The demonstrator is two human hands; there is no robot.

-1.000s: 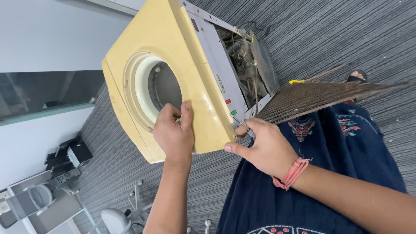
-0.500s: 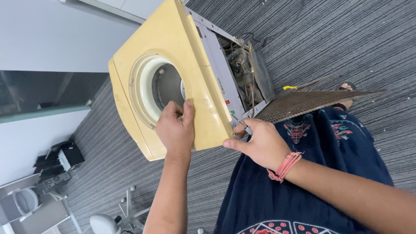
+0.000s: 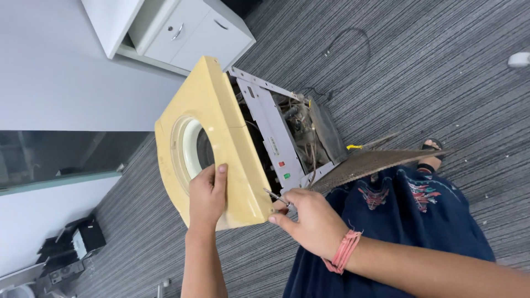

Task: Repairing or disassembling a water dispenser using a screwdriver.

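Nearest, right hand (image 3: 312,221), pink band on the wrist, fingers curled and pinching a thin metal tool (image 3: 275,197), tip aimed up-left at the gap behind the panel. Left hand (image 3: 207,196) lies flat on the cream top panel (image 3: 212,129), fingers pressed together over the rim of its round opening, thumb up. Panel is lifted off the machine, tilted on edge, long axis running lower-right to upper-left, face turned left. Behind it the grey open chassis (image 3: 287,138) shows wiring, a red and a green button. Brown mesh sheet (image 3: 370,163) lies just right. Striped carpet (image 3: 441,72) is open beyond; white drawer cabinet (image 3: 187,33) stands far left.
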